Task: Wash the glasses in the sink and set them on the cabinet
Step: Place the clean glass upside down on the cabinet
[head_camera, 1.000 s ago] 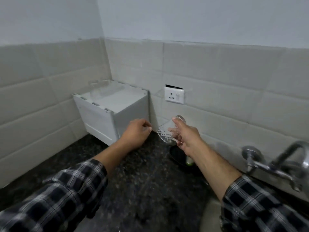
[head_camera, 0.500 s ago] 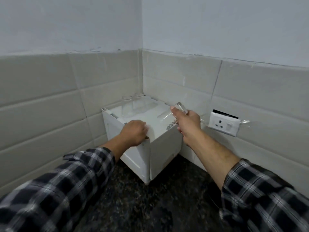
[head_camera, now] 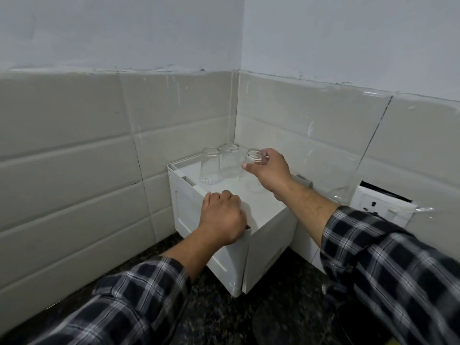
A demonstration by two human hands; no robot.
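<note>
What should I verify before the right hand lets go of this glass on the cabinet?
1. Right hand grips the glass by its upturned base: ok.
2. Glass rim flat on the cabinet top: cannot tell, clear rim on white.
3. Clearance from the two standing glasses: cannot tell, the nearer looks very close.
4. Glass well in from the cabinet's edges: ok.
5. Left hand rests on the cabinet's front corner, clear of the glass: ok.
</note>
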